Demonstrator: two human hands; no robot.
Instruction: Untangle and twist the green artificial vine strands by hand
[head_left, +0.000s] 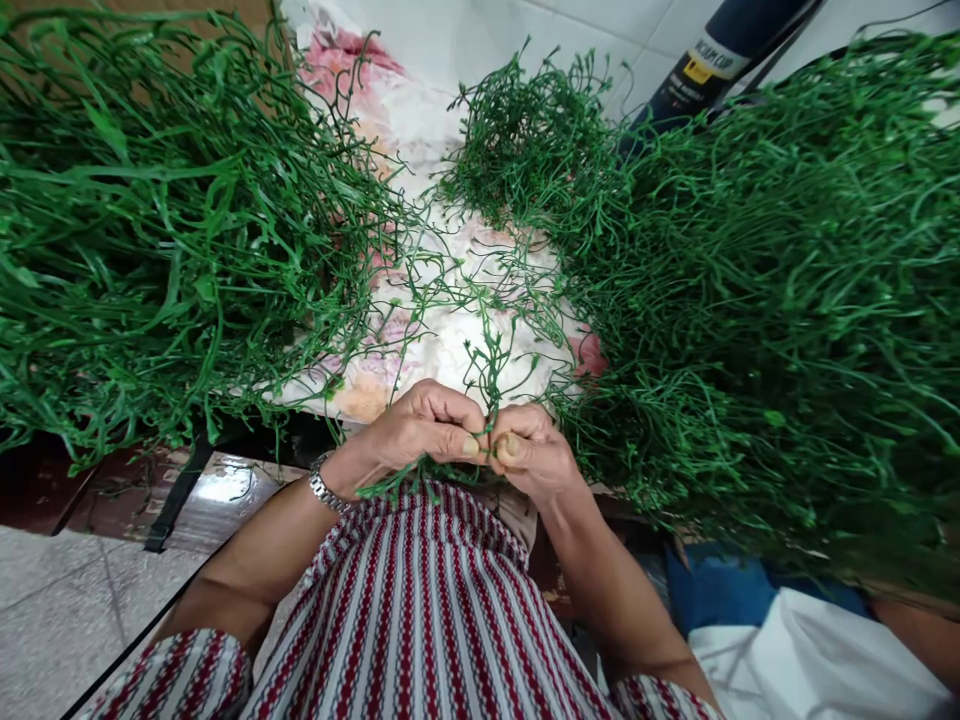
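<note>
Both hands meet at the table's front edge, close to my striped top. Between thumb and fingers, my left hand (442,428) pinches a small green plastic stem piece (491,365), whose thin branching tips point away from me. Right beside it, my right hand (529,447) is also closed, thumb pressed against the fingers at the base of the same piece. More green strands poke out below my left palm. The exact join between the fingertips is hidden. A metal-banded watch (326,485) sits on my left wrist.
Large heaps of green plastic stems lie on the left (165,230) and right (780,300), with a smaller clump (536,140) at the back. A flowered cloth (442,350) covers the table. A dark tumbler box (697,80) leans by the tiled wall. White fabric (810,660) lies lower right.
</note>
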